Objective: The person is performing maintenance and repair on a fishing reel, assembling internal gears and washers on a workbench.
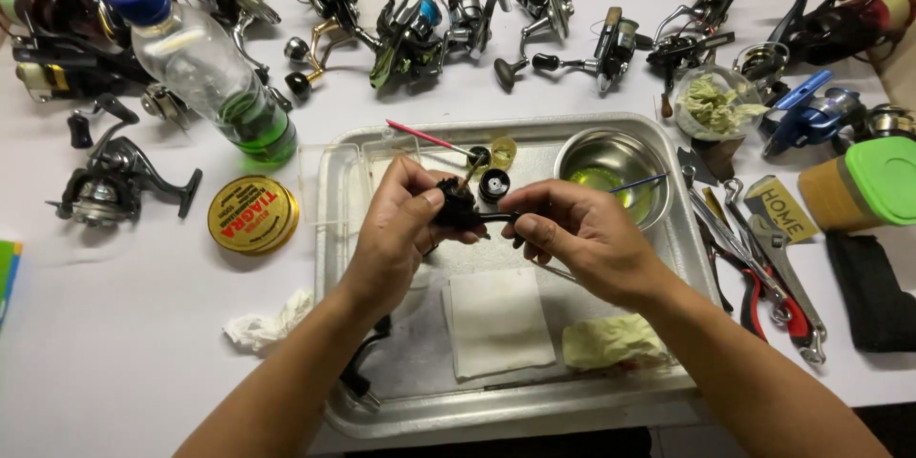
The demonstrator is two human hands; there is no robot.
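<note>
Small black reel part, level, above metal tray

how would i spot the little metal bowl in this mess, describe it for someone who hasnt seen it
Start at the large shiny rectangular metal tray in the middle of the white table. In the tray's far right corner, beyond the right hand, sits the small round stainless steel bowl. It alone holds a pool of yellow-green liquid.

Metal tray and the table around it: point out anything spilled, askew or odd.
The plastic bottle lies tilted on its side against the fishing reels, green liquid pooled at its low end. A crumpled tissue lies loose left of the metal tray. The left hand and right hand hold a dark reel part over the tray. No spill shows.
</note>
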